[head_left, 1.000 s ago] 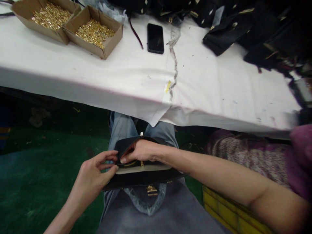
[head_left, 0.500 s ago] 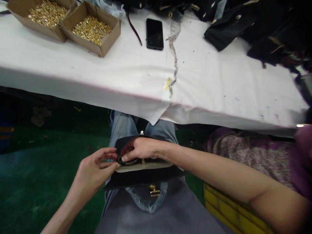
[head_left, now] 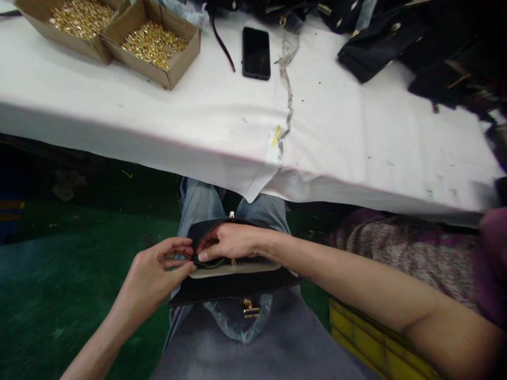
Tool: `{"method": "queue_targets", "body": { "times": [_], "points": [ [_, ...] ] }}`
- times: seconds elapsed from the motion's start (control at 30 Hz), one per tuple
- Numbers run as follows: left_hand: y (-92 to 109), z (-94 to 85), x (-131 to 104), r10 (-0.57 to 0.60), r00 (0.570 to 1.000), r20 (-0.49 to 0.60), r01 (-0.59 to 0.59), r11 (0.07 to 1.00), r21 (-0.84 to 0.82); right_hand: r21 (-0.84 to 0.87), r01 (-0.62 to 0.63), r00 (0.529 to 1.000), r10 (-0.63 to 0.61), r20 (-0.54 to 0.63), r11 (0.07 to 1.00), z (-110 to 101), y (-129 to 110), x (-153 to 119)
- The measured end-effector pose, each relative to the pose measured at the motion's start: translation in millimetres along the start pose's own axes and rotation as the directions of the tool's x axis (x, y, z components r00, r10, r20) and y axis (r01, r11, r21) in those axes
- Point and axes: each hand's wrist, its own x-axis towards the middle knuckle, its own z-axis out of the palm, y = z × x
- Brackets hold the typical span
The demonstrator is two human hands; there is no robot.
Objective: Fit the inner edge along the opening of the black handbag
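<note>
The bag [head_left: 237,285] lies open across my lap [head_left: 201,206]; my left hand [head_left: 158,265] pinches its left edge, seemingly steadying it for my right hand [head_left: 232,243], half-curled inside (whether gripping anything, I can't tell).

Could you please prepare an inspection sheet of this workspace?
Surface: white table, specks and a tattered seam on it.
Job's things: black bag open on the lap; wrapped handle.
Clutter: phone, red strip, dark pile, boxes of gold parts.
Grips: left grip pinches the bag's left end; right grip partly inside, hold unclear.
Cables: thin dark line, upper left; unclear whether a cable.
Surroundings: green floor, yellow crate, purple fabric at right.
</note>
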Motion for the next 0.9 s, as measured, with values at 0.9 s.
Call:
{"method": "queue_targets", "body": {
  "times": [0.9],
  "points": [
    [-20,-2.3,3,0.017,1.0,-0.008,-0.018,0.989,-0.147,-0.225,0.287,0.957,-0.289,0.023,0.931,4,11,-15]
  ]
}}
